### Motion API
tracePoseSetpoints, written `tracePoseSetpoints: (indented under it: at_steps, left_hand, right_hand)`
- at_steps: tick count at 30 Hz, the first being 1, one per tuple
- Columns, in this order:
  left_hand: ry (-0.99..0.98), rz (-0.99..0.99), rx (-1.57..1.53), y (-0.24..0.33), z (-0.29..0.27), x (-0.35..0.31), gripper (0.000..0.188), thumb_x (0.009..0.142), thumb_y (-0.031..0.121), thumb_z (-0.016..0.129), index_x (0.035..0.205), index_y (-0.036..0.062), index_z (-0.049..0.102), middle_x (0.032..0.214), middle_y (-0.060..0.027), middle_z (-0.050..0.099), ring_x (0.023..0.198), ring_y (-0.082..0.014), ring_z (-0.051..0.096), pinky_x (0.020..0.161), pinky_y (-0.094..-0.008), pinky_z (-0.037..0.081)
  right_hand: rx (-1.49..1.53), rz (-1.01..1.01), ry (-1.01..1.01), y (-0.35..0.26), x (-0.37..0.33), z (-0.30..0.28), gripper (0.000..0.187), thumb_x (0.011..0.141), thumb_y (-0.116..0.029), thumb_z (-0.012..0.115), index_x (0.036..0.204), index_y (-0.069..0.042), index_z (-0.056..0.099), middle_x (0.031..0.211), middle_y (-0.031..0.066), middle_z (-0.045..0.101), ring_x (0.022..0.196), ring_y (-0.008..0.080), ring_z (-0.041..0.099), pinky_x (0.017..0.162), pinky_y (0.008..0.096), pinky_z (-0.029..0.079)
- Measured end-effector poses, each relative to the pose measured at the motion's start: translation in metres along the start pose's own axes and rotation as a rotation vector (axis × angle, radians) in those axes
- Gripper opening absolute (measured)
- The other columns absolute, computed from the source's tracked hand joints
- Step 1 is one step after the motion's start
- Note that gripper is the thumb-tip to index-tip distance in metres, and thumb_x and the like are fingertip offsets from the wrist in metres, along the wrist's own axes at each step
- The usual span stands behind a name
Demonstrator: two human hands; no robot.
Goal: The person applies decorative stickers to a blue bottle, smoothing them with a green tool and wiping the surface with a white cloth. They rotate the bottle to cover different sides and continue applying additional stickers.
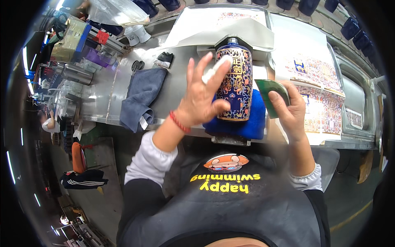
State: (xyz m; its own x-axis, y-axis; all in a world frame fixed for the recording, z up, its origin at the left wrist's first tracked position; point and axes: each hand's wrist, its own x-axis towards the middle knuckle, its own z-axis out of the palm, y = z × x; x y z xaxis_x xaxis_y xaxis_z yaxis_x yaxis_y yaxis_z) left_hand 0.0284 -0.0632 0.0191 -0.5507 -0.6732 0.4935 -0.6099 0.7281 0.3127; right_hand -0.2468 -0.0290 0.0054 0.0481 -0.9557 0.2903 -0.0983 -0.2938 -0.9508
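Note:
A dark blue bottle (234, 84) with a dense gold, red and white floral pattern lies on its back, neck pointing away from me, on a bright blue cloth (258, 111). My left hand (201, 92) is spread beside and partly over its left side, with a white wrap around the index finger. Whether that hand touches the bottle I cannot tell. Right of the bottle, my right hand (291, 105) pinches a flat green scraper (271, 96) between thumb and fingers, apart from the bottle.
A grey-blue towel (144, 92), scissors (137, 66) and a small black-and-white packet (164, 60) lie left on the metal bench. Patterned printed sheets (317, 103) cover the right side. Dark blue cups (349, 28) line the far edge; a steel flask (74, 73) stands far left.

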Motion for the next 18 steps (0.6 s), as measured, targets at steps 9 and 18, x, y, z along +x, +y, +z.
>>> tracePoseSetpoints:
  at_steps: [9, 18]
  left_hand:
    - [0.076, -0.705, -0.955, -0.054, 0.029, 0.076, 0.068, 0.103, 0.06, 0.051, 0.116, -0.0049, 0.068, 0.097, -0.0085, 0.075, 0.089, -0.0195, 0.07, 0.083, -0.0322, 0.055]
    - [-0.262, -0.875, -1.112, -0.062, 0.01, 0.091, 0.034, 0.101, 0.035, 0.065, 0.112, 0.0044, 0.071, 0.099, -0.0058, 0.075, 0.088, -0.0147, 0.072, 0.081, -0.0313, 0.058]
  right_hand:
    - [-0.392, -0.458, -0.139, -0.006, -0.039, 0.025, 0.076, 0.077, -0.004, 0.082, 0.147, -0.004, 0.052, 0.157, 0.0262, 0.039, 0.133, 0.0431, 0.049, 0.108, 0.0487, 0.044]
    - [-0.487, -0.548, -0.059, 0.0, -0.038, 0.045, 0.099, 0.066, -0.002, 0.086, 0.153, -0.002, 0.04, 0.152, 0.0266, 0.046, 0.135, 0.046, 0.047, 0.112, 0.0506, 0.04]
